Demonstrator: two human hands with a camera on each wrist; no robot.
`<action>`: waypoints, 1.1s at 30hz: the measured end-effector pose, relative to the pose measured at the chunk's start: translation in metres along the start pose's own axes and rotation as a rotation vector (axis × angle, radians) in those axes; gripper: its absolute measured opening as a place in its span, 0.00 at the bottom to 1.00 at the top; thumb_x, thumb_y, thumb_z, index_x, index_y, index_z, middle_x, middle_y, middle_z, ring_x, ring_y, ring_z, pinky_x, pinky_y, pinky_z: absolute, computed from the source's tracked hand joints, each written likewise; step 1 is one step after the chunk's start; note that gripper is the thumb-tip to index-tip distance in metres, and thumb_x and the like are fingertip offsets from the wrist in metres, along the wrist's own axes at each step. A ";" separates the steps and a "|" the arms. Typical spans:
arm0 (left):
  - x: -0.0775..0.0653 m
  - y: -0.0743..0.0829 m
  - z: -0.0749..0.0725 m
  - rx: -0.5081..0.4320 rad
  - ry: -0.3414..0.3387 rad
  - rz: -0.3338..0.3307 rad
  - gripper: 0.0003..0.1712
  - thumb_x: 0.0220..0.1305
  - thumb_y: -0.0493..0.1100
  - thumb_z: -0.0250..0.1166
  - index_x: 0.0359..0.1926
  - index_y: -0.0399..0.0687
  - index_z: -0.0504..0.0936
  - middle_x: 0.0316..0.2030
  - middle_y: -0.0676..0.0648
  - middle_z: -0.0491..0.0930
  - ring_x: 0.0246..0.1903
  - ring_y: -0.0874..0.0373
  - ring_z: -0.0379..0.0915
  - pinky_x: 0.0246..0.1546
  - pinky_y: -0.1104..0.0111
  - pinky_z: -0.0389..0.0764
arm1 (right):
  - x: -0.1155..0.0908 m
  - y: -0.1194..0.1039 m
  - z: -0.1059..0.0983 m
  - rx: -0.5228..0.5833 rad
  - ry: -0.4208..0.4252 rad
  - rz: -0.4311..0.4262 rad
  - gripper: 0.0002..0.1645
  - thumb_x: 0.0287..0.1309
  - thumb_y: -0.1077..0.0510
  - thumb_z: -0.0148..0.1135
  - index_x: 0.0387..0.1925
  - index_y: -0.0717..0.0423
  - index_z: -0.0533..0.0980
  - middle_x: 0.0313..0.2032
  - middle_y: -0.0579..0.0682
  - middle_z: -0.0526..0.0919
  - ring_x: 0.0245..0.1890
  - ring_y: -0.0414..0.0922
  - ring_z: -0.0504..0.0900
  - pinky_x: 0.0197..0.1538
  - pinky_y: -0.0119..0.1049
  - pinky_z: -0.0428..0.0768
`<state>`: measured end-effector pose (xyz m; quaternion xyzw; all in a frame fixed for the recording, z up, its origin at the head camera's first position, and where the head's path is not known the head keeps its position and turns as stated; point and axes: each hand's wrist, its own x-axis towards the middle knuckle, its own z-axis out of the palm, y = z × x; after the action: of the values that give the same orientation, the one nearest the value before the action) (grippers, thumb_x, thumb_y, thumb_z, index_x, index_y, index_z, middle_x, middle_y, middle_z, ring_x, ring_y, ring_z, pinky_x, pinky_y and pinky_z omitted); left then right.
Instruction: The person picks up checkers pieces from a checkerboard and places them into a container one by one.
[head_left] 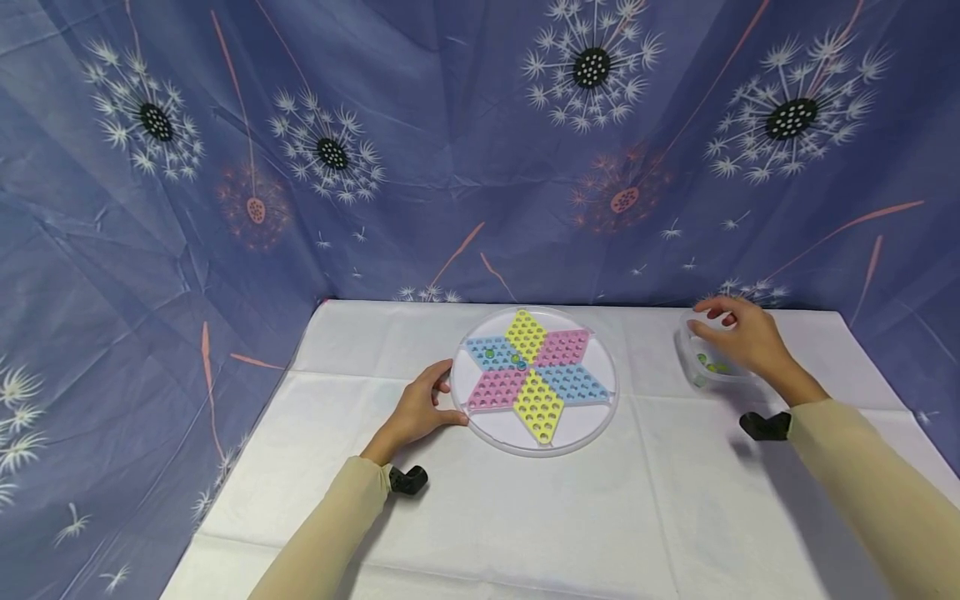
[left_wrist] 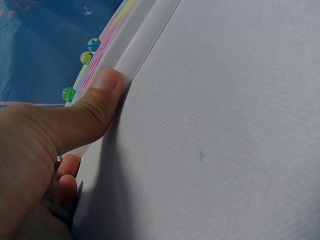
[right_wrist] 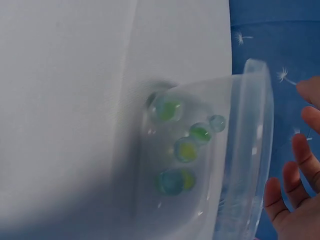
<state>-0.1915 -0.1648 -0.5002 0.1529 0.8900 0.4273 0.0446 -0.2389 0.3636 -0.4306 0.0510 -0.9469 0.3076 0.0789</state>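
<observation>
A round white Chinese checkers board [head_left: 487, 429] with a star of yellow, pink and blue sections lies on the table. My left hand [head_left: 416, 408] holds its left rim, the thumb [left_wrist: 102, 92] pressed to the edge and the other fingers curled farther along. Three marbles sit on the board: a green marble [head_left: 490, 353], a yellow-green marble [left_wrist: 86, 57] and a blue marble [left_wrist: 94, 44]. At the right, my right hand [head_left: 742, 337] hovers over a clear plastic container [head_left: 686, 358], fingers loosely bent, nothing visible in them. Several marbles [right_wrist: 186, 150] lie inside the container.
A white cloth [head_left: 585, 517] with fold lines covers the table. Behind it and at the left hangs a blue curtain [head_left: 450, 150] with dandelion prints. The container stands near the table's back right, apart from the board. Each wrist carries a small black camera [head_left: 408, 480].
</observation>
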 end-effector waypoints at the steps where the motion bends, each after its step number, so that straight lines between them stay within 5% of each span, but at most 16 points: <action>1: 0.000 0.000 0.000 -0.002 0.002 0.003 0.60 0.47 0.42 0.85 0.77 0.37 0.61 0.45 0.46 0.75 0.38 0.55 0.67 0.41 0.66 0.72 | 0.001 -0.002 0.000 0.001 0.007 -0.008 0.28 0.68 0.40 0.64 0.57 0.56 0.80 0.52 0.62 0.77 0.49 0.60 0.72 0.45 0.56 0.70; 19: 0.000 0.000 0.000 -0.005 0.000 -0.029 0.61 0.46 0.41 0.85 0.78 0.40 0.61 0.46 0.46 0.76 0.39 0.55 0.67 0.42 0.66 0.71 | 0.015 -0.046 0.020 0.047 0.039 -0.171 0.18 0.65 0.50 0.71 0.51 0.56 0.83 0.47 0.61 0.79 0.42 0.55 0.72 0.39 0.48 0.68; 33: 0.000 -0.001 0.000 0.002 0.004 0.012 0.60 0.47 0.41 0.85 0.77 0.37 0.61 0.46 0.45 0.76 0.38 0.55 0.68 0.40 0.67 0.72 | 0.031 -0.083 0.045 0.077 -0.012 -0.218 0.17 0.62 0.52 0.73 0.51 0.53 0.84 0.45 0.59 0.81 0.43 0.55 0.75 0.47 0.52 0.68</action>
<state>-0.1918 -0.1653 -0.5007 0.1575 0.8895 0.4271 0.0400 -0.2624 0.2686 -0.4138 0.1586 -0.9236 0.3329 0.1044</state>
